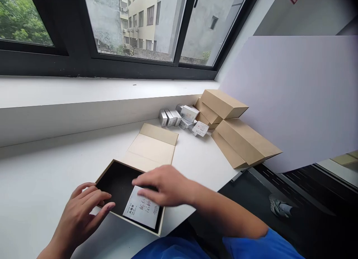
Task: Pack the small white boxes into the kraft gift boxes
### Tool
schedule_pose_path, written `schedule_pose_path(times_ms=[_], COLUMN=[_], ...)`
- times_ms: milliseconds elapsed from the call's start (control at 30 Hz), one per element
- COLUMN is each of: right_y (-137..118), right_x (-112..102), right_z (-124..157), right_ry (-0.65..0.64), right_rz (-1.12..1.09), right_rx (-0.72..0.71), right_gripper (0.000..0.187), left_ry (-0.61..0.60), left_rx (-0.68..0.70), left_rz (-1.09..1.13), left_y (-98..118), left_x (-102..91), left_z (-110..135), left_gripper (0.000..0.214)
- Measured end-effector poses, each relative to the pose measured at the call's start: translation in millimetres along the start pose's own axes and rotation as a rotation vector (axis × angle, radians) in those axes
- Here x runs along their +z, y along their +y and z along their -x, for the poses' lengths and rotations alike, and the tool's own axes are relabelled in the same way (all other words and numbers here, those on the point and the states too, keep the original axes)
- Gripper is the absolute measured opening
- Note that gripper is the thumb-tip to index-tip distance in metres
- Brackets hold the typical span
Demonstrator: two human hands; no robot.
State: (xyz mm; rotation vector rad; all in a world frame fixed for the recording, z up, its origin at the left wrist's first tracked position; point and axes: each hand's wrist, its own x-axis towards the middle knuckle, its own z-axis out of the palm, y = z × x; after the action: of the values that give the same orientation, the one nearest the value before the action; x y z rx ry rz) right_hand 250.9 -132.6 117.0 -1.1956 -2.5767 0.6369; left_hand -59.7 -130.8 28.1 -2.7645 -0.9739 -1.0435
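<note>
Box (117, 184) with dark lining lies open on the tabletop (41, 177). Right hand (165, 186) presses a white packet (142, 208) inside it, fingers flat, grip released; left hand (84, 210) touches the rim, unclenched.

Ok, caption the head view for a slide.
Right hand presses a small white box into an open black-lined box; left hand steadies its rim.

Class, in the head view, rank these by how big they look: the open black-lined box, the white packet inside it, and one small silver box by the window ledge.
1. Open black-lined box
2. White packet
3. Small silver box, though it lies farther from the camera, so its true size against the packet is unsure.
</note>
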Motion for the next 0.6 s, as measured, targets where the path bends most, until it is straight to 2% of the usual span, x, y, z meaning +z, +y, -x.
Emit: schedule_pose_path(times_ms=[67, 133, 167, 200, 267, 367, 500, 600], right_y=[40.0, 94.0, 122.9, 151.0, 199.5, 245.1, 267.7, 268.3], right_x=[-36.4, -76.2, -93.3, -106.5, -118.8, -109.6, -91.0, -90.8], right_z=[11.3, 22.8, 27.9, 32.2, 37.7, 38.7, 37.6, 41.2], right_ry=[0.342, 0.75, 0.845, 0.886, 0.859, 0.673, 0.516, 0.486], right_rz=[-0.083, 0.02, 0.058, 0.078, 0.096, 0.111, 0.212, 0.339], right_rx=[0.186, 0.554, 0.679, 0.769, 0.9, 0.974, 1.044, 1.078], right_gripper=[0.036, 0.041, 0.048, 0.053, 0.049, 0.057, 0.072, 0.065], left_ry=[0.048, 0.126, 0.175, 0.225, 0.299, 0.314, 0.342, 0.355], left_rx=[-0.026, -0.066, -0.109, -0.165, -0.299, -0.458, -0.622, -0.681], left_rz=[0.008, 0.047, 0.082, 0.123, 0.191, 0.269, 0.335, 0.355], left_y=[-2.8, -4.3, -4.5, -4.6, -5.6, -10.9, -22.2, -31.3], left_x=[-1.1, -3.0, -4.2, -5.6, -7.8, -7.7, 1.3, 9.2], left_z=[2.6, 4.7, 5.6, 6.2, 7.4, 9.6, 14.3, 19.7], left_gripper=[0.007, 0.001, 0.006, 0.014, 0.025, 0.03, 0.036, 0.04])
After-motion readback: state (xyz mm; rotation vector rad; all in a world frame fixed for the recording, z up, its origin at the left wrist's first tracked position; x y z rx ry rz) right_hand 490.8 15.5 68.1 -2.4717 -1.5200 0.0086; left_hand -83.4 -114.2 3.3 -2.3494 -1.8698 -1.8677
